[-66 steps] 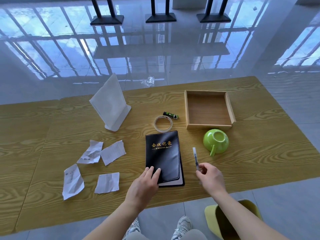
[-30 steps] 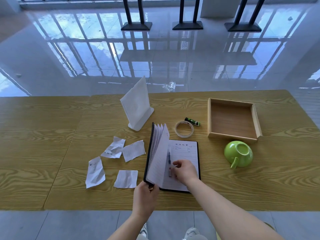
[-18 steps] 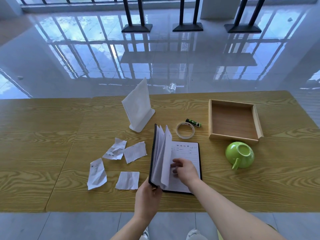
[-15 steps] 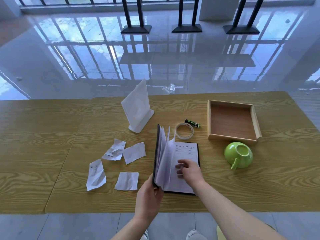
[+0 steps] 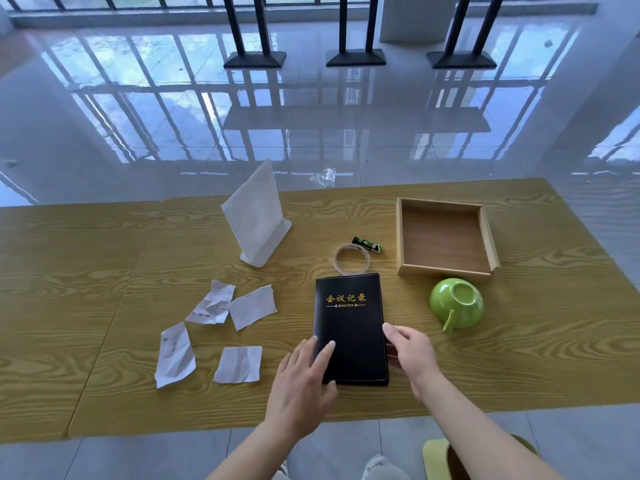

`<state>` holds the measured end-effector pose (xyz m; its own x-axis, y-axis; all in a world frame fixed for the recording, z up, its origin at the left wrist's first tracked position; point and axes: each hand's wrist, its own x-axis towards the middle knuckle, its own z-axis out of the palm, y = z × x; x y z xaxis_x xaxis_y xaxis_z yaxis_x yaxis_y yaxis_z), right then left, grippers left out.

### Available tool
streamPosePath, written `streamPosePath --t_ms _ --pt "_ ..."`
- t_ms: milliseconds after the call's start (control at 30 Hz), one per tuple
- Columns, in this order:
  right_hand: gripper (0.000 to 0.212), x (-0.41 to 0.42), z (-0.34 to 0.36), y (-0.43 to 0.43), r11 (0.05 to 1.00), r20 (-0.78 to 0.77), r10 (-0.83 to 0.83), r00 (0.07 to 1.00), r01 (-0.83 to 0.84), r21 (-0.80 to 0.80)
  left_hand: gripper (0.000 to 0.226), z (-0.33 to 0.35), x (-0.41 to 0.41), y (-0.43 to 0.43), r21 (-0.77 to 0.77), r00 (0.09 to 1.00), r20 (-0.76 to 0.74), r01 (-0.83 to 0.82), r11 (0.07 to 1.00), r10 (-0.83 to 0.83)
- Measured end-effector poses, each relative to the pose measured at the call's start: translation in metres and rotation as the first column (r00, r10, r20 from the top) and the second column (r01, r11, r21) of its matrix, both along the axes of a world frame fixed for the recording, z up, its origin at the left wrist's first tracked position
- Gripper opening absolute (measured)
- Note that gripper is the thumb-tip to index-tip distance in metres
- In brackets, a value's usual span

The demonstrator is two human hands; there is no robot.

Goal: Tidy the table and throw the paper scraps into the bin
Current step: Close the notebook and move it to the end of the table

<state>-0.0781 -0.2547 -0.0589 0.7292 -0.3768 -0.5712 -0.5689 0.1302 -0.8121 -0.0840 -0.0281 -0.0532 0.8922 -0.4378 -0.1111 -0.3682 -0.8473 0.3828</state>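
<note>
A black notebook (image 5: 349,323) with gold lettering lies closed on the wooden table (image 5: 104,258). My left hand (image 5: 301,382) rests flat, fingers straight, on its lower left corner. My right hand (image 5: 410,355) touches the notebook's right edge with loosely bent fingers. Several white paper scraps (image 5: 213,304) lie to the left of the notebook, with none in either hand. The yellow-green bin (image 5: 436,459) stands on the floor at the bottom right, partly hidden by my right arm.
A green cup (image 5: 457,303) lies tipped over right of the notebook. Behind it sits an empty wooden tray (image 5: 446,271). A tape ring (image 5: 351,259), a small green-black tube (image 5: 367,244) and a white sign stand (image 5: 256,216) stand further back.
The notebook, held open by my left hand before, is now closed with the pen inside. My right hand has come out from the pages to the book's right edge.
</note>
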Motion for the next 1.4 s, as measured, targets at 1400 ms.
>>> streamPosePath --t_ms 1400 --pt "0.053 0.016 -0.001 0.008 0.847 -0.238 0.197 0.951 -0.288 -0.448 0.067 -0.004 0.058 -0.035 -0.194 0.833 -0.451 -0.442 0.876 0.321"
